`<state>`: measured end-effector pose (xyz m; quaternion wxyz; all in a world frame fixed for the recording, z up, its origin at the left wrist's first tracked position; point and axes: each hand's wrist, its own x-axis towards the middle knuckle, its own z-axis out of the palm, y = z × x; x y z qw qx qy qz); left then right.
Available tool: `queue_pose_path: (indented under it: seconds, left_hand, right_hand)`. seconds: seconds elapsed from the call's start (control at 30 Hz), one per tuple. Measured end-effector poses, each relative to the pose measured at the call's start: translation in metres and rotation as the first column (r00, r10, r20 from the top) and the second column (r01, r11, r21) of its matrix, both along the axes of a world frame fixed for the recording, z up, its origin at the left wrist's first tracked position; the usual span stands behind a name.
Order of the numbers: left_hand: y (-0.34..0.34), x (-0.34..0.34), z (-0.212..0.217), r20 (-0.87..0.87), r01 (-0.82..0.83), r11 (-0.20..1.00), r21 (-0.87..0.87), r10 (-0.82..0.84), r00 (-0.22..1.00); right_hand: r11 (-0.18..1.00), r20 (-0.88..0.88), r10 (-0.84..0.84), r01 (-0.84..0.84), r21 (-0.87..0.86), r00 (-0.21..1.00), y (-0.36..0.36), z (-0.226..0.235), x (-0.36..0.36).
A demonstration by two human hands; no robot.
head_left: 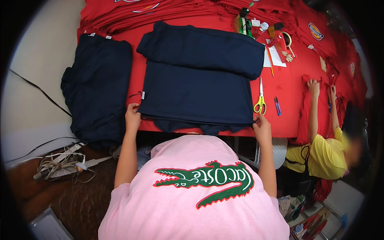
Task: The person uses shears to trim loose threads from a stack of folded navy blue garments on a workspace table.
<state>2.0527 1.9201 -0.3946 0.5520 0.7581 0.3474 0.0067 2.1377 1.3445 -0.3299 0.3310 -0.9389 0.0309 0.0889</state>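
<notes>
Both hands grip the near corners of a folded navy garment.
The left hand (132,116) and right hand (262,125) pinch the garment (196,96) at the red table's (284,86) near edge. Even tension on both corners should keep the fold square. Scissors (260,100) lie beside it; another person's hands (320,89) work red cloth at the right.

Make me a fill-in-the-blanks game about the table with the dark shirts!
1. The left hand and right hand grip the near edge of a folded ____ blue garment.
2. The scissors have ____ handles.
3. The table cover is ____.
4. The person beside the table wears a ____ shirt.

Answers: navy, yellow-green, red, yellow
</notes>
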Motion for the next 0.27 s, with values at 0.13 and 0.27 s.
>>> queue_pose_path:
  seconds: [0.13, 0.27]
  left_hand:
    - [0.021, 0.059, 0.099, -0.288, 0.234, 0.909, -0.345, -0.339, 0.895]
    - [0.011, 0.146, 0.202, 0.429, 0.337, 0.899, -0.281, -0.196, 0.882]
  right_hand:
    - [0.945, -0.326, 0.163, -0.053, 0.323, 0.931, -0.023, 0.038, 0.071]
    - [0.71, 0.19, -0.051, -0.098, 0.697, 0.98, 0.002, 0.105, 0.162]
